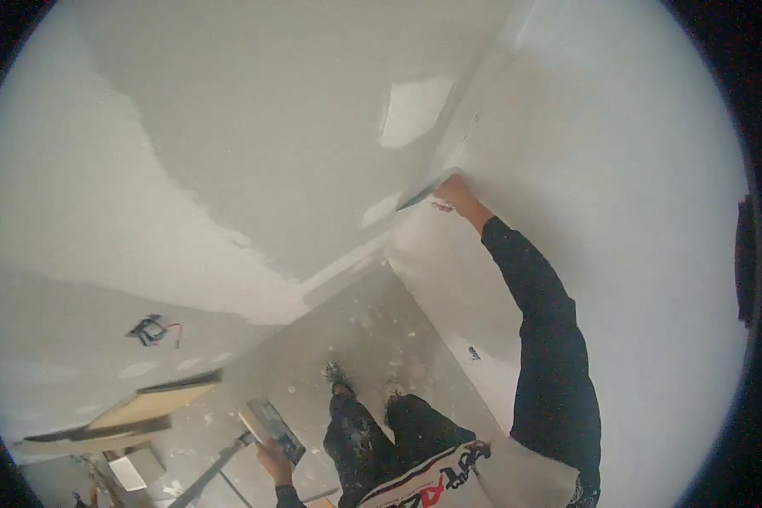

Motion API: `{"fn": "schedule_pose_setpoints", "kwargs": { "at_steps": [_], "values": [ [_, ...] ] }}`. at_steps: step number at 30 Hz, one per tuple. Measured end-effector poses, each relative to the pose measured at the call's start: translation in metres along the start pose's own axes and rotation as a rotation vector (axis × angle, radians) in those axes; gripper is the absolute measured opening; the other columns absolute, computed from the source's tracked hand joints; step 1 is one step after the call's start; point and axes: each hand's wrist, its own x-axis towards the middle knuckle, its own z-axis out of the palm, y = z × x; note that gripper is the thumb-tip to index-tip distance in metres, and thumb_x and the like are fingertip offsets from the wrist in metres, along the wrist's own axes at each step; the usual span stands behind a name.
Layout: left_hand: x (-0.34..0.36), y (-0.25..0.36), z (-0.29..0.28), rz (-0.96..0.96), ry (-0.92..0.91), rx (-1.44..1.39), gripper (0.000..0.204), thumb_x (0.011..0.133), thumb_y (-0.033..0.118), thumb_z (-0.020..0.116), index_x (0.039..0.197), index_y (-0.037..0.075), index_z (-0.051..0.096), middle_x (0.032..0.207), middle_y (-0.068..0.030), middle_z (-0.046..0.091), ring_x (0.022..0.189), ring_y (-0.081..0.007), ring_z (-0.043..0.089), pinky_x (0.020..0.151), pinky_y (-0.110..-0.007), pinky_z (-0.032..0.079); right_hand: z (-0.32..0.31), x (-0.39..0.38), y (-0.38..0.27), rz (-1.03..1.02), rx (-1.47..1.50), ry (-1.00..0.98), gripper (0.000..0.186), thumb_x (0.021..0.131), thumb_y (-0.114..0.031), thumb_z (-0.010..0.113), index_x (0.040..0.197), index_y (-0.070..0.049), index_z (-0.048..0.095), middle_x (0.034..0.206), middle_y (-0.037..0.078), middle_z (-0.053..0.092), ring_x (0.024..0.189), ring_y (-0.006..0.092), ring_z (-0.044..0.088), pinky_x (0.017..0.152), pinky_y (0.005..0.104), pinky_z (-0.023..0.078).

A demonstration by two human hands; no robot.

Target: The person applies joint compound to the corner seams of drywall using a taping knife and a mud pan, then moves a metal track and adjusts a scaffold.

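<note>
My right hand (457, 196) is raised at the inside corner where two walls meet, its fingers closed round a taping knife (416, 200). The blade lies against the greyish wall (271, 144) beside the corner line. White filler patches (416, 112) show on that wall above and below the knife. Down low at the left, my left hand (273, 462) is wrapped round the side of a rectangular mud pan (276, 430). Its contents are hard to make out. My right arm runs along the white wall (643, 254).
The splattered floor (372, 317) lies below, with my shoes (337, 372) on it. Loose wires hang from an electrical box (149, 330) in the left wall. Yellowish boards (157, 405) and a long grey bar (216, 472) are at the lower left. Another small wall opening (474, 353) is at the right.
</note>
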Motion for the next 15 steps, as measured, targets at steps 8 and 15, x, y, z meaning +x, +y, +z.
{"fn": "schedule_pose_setpoints", "kwargs": {
  "at_steps": [8, 15],
  "values": [
    [0.025, 0.111, -0.042, -0.029, -0.202, 0.075, 0.046, 0.097, 0.019, 0.053, 0.134, -0.006, 0.042, 0.098, -0.0241, 0.064, 0.094, -0.0293, 0.061, 0.083, -0.041, 0.046, -0.141, -0.051, -0.150, -0.333, -0.219, -0.025, 0.016, 0.078, -0.017, 0.067, 0.069, -0.004, 0.063, 0.056, 0.005, 0.058, 0.044, 0.0131, 0.055, 0.039, 0.0294, 0.042],
    [0.070, 0.109, 0.017, 0.230, -0.242, -0.105, 0.049, 0.094, 0.022, 0.054, 0.130, -0.009, 0.045, 0.098, -0.0296, 0.064, 0.088, -0.0434, 0.065, 0.073, -0.046, 0.050, -0.306, -0.074, -0.206, -1.120, -1.102, 0.111, 0.028, 0.071, -0.021, 0.076, 0.096, -0.011, 0.068, 0.092, 0.006, 0.067, 0.093, 0.0278, 0.064, 0.081, 0.0412, 0.050]
  ]
}}
